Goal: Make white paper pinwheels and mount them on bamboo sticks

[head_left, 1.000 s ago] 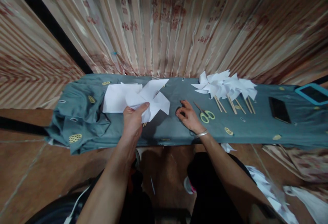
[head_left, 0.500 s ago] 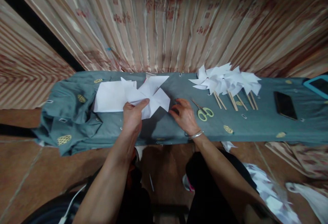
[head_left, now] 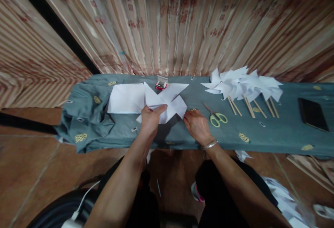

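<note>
My left hand (head_left: 152, 120) grips a white paper pinwheel (head_left: 175, 109), with the thumb pressed near its middle and the other fingers underneath. My right hand (head_left: 197, 125), a silver bangle at its wrist, is closed beside the pinwheel's right blade. Its fingertips meet the blade's lower corner, and what they pinch is hidden. Left of the pinwheel lies white paper (head_left: 126, 98), partly under a blade. Just behind the pinwheel is a small open red box (head_left: 161, 85) with shiny small pieces inside. Scissors (head_left: 215, 116) with light green handles lie to the right of my right hand.
Several white pinwheels (head_left: 235, 83) on wooden sticks overlap at the back right of the cloth-covered table (head_left: 227, 139). A dark phone (head_left: 313, 114) lies farther right. Bunched cloth (head_left: 86, 116) covers the left end. A patterned curtain (head_left: 177, 29) hangs behind. More white paper (head_left: 284, 200) lies low at right.
My right hand has closed its fingers and come up to the pinwheel's right blade. My left hand still grips the pinwheel. The view has shifted left, and the red box now shows.
</note>
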Demonstrator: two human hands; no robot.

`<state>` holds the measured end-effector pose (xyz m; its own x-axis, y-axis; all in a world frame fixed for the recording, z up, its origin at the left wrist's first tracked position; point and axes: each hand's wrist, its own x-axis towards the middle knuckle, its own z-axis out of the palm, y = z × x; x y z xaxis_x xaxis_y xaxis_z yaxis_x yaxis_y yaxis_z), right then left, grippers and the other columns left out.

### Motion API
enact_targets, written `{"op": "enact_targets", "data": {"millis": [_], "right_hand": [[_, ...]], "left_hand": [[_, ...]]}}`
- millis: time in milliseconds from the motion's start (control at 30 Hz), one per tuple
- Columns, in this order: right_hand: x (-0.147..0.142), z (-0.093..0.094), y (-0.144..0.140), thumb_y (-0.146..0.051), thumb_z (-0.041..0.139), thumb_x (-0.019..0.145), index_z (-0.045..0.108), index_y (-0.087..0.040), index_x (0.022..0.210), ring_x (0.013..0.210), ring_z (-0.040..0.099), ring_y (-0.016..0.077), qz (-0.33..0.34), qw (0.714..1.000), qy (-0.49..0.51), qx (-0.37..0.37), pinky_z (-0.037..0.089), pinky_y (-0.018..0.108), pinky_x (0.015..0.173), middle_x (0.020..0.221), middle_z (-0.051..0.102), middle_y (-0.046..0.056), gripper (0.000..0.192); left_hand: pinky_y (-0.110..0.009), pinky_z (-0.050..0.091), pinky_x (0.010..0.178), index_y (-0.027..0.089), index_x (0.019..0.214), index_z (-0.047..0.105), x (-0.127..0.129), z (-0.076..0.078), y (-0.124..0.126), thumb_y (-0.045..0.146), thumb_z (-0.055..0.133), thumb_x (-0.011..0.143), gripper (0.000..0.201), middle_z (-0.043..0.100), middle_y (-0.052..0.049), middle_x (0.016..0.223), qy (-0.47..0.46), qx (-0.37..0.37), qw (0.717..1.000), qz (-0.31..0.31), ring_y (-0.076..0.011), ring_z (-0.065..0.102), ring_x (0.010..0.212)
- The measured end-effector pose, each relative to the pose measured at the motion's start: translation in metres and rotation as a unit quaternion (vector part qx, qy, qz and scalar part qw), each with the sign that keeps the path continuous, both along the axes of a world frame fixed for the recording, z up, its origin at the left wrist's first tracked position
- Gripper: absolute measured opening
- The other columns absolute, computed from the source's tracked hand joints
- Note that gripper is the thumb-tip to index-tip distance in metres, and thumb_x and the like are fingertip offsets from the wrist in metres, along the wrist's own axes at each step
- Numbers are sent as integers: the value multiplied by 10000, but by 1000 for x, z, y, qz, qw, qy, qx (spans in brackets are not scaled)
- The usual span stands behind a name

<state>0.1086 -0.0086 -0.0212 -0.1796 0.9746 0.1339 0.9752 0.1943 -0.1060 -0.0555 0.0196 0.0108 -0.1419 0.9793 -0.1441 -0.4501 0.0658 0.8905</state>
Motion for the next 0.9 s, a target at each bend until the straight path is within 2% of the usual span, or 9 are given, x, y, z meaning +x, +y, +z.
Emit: {"op": "enact_targets", "data": {"millis": [233, 433, 533, 633, 767, 900], "right_hand": [[0, -3, -4, -154, 413, 950, 687, -157, 879, 927, 600, 268, 34, 999, -31, 25, 450, 341, 837, 897, 693, 140, 284], [4, -9, -7, -144, 427, 943, 693, -145, 924, 933, 606, 274, 37, 999, 9, 32, 453, 352, 865, 905, 706, 133, 267], [10, -12, -6, -140, 475, 917, 695, -147, 923, 937, 626, 266, 20, 995, 88, 32, 466, 350, 864, 941, 725, 124, 220], [19, -8, -5, -183, 532, 885, 700, -187, 905, 899, 658, 235, -24, 977, 207, 46, 488, 334, 829, 933, 740, 81, 169], [28, 10, -12, -290, 582, 849, 704, -239, 863, 733, 659, 189, -72, 933, 347, 66, 507, 314, 729, 811, 738, 20, 133], [26, 31, -29, -310, 603, 837, 697, -250, 835, 701, 641, 171, -64, 907, 406, 90, 515, 299, 713, 766, 717, 3, 111]], "left_hand": [[-295, 498, 658, 133, 714, 731, 0, 0, 1, 276, 849, 461, 314, 743, -46, 711, 5, -13, 1000, 7, -190, 669, 645], [-292, 500, 659, 133, 734, 738, -4, -3, 3, 276, 848, 473, 318, 746, -50, 711, 17, -5, 1000, 11, -195, 676, 656], [-292, 501, 670, 127, 743, 739, -4, -3, 3, 260, 839, 487, 306, 746, -52, 716, 15, -1, 1000, 5, -189, 673, 649], [-291, 498, 662, 129, 729, 737, -1, -4, 2, 254, 827, 499, 277, 736, -41, 689, 17, 0, 1000, -1, -179, 657, 618], [-291, 494, 672, 136, 725, 738, 5, -8, 0, 260, 820, 514, 258, 731, -34, 695, 53, 10, 999, -2, -181, 650, 640], [-288, 487, 646, 136, 704, 725, 13, -12, -2, 249, 805, 535, 218, 721, -26, 682, 98, 23, 995, -18, -173, 628, 615]]}}
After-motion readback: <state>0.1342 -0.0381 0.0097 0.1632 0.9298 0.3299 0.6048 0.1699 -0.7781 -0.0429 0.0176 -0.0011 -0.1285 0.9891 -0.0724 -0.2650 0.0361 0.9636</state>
